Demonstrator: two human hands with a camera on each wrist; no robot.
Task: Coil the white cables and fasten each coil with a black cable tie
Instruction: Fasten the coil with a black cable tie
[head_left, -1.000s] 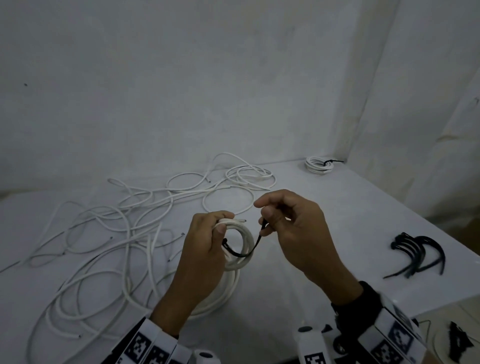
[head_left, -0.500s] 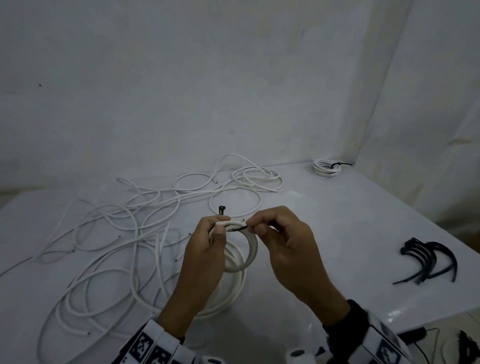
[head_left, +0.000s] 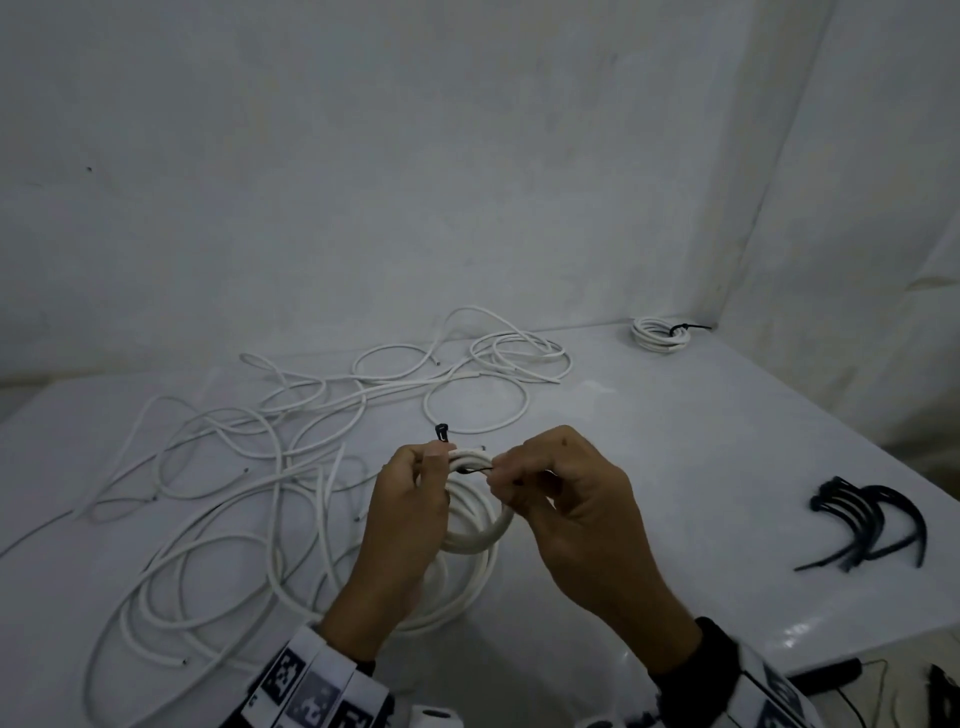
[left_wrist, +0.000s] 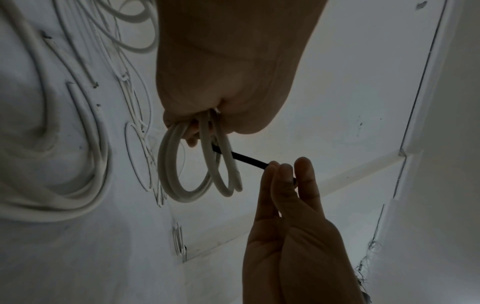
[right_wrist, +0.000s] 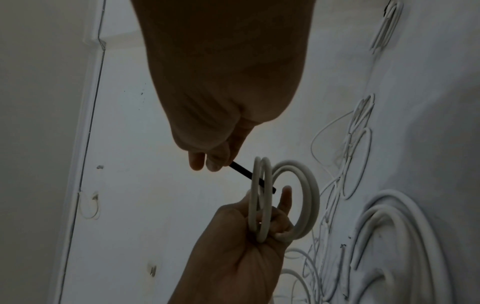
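Head view: your left hand (head_left: 410, 499) grips the white coil (head_left: 480, 525) above the white table (head_left: 675, 441); your right hand (head_left: 561, 493) pinches the black cable tie (head_left: 475, 471). Spare ties (head_left: 872, 525) lie right of the coil.
Left wrist view: tie (left_wrist: 244, 158) passes through the coil's loops.
Right wrist view: dim; no readable writing, probably.

On the white table (head_left: 701, 467) I count two hands, one coil (head_left: 480, 525) held between them with one black tie (head_left: 470, 470), one finished tied coil (head_left: 660, 335), one bunch of spare ties (head_left: 872, 525), and several loose cables (head_left: 234, 467), number unclear.
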